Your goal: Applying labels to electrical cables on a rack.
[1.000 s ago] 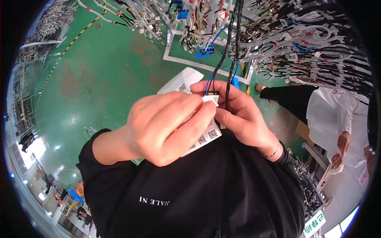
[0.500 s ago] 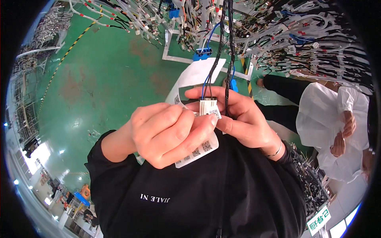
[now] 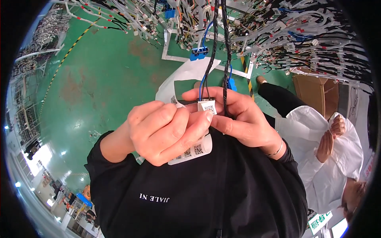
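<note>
My right hand (image 3: 248, 121) is closed round a small white wire connector (image 3: 201, 108), with blue and black wires running up from it. A square white label (image 3: 209, 107) with a printed code lies on the connector's face. My left hand (image 3: 158, 133) is closed, its thumb tip at the label's lower edge. A curling strip of labels (image 3: 190, 154) passes through the left hand; its white backing (image 3: 186, 73) loops up behind both hands. The left fingertips are partly hidden. Beside the connector, a black wrapped cable (image 3: 226, 59) hangs past my right fingers.
Blue connectors (image 3: 198, 53) dangle on the harness above my hands. Dense bundles of wire harnesses (image 3: 301, 43) hang along the far side. At the right stands a co-worker in a white garment (image 3: 317, 158), hands together, near a cardboard box (image 3: 317, 91). Green floor (image 3: 107, 79) spreads left.
The label now lies flatter over the connector's face, and both hands have shifted slightly left. The hanging cables moved left too. The co-worker has moved, uncovering the cardboard box.
</note>
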`<act>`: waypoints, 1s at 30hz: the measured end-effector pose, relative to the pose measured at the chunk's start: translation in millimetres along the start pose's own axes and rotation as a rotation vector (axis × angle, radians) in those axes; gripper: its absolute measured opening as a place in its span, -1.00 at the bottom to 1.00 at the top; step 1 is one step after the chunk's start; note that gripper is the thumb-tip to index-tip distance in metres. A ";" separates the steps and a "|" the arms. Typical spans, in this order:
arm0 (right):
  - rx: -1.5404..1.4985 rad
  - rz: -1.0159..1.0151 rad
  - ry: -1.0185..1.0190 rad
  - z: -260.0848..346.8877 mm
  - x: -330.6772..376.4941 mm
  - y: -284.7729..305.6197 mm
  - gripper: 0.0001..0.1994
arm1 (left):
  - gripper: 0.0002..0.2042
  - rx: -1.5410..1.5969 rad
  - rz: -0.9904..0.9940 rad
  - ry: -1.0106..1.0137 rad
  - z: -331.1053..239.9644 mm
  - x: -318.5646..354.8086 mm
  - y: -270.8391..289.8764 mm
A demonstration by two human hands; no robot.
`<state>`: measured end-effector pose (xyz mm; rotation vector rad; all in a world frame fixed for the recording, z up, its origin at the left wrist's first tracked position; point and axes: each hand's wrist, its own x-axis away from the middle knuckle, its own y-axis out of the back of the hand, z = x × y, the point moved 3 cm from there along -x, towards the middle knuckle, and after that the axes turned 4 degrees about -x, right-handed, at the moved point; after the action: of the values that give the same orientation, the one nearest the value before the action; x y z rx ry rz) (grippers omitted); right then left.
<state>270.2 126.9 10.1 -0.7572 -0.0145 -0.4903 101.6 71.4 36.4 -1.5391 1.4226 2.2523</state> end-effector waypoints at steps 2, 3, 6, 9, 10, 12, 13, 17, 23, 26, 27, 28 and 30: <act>-0.006 -0.005 -0.006 -0.2 -0.3 0.5 -0.50 | -0.74 -0.002 0.027 -0.005 -0.2 0.0 0.4; -0.012 -0.009 -0.007 -0.2 -0.6 0.9 -0.50 | -0.74 -0.001 0.027 -0.005 -0.2 -0.2 0.8; -0.019 -0.025 0.001 -0.6 -1.6 1.2 -0.53 | -0.73 0.015 0.073 -0.002 0.7 -0.9 0.6; -0.014 -0.036 0.010 -0.6 -2.3 2.0 -0.56 | -0.72 0.010 0.065 -0.002 2.6 -1.7 1.0; -0.008 -0.035 0.009 -0.4 -2.6 2.2 -0.56 | -0.73 0.006 0.070 -0.011 3.0 -1.9 1.1; -0.009 -0.033 0.011 -0.7 -3.4 1.6 -0.56 | -0.73 0.001 0.076 -0.018 4.4 -2.0 2.8; -0.016 -0.033 0.014 -0.5 -4.1 1.1 -0.55 | -0.73 0.005 0.081 -0.018 5.0 -1.6 3.8; -0.017 -0.030 0.015 -4.7 -7.8 -6.2 -0.55 | -0.74 -0.001 0.078 -0.017 8.1 -0.8 11.8; -0.009 -0.033 0.022 -1.8 -9.1 -9.5 -0.54 | -0.72 -0.006 0.100 -0.034 9.8 -1.2 12.9; -0.007 -0.032 0.016 -2.7 -9.7 -12.2 -0.54 | -0.73 -0.016 0.071 -0.027 11.7 -2.1 17.7; 0.002 -0.031 0.021 -2.9 -9.4 -11.4 -0.54 | -0.73 -0.004 0.110 -0.038 11.5 -2.8 16.5; 0.017 -0.021 0.016 -2.8 -9.9 -11.7 -0.55 | -0.73 0.004 0.138 -0.031 11.6 -2.5 15.7; 0.012 -0.043 0.028 -1.7 -9.4 -8.8 -0.55 | -0.74 0.009 0.167 -0.024 11.7 -3.3 13.6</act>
<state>257.8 124.3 12.9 -0.7393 -0.0080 -0.5415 88.1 73.3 48.6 -1.4352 1.6081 2.3421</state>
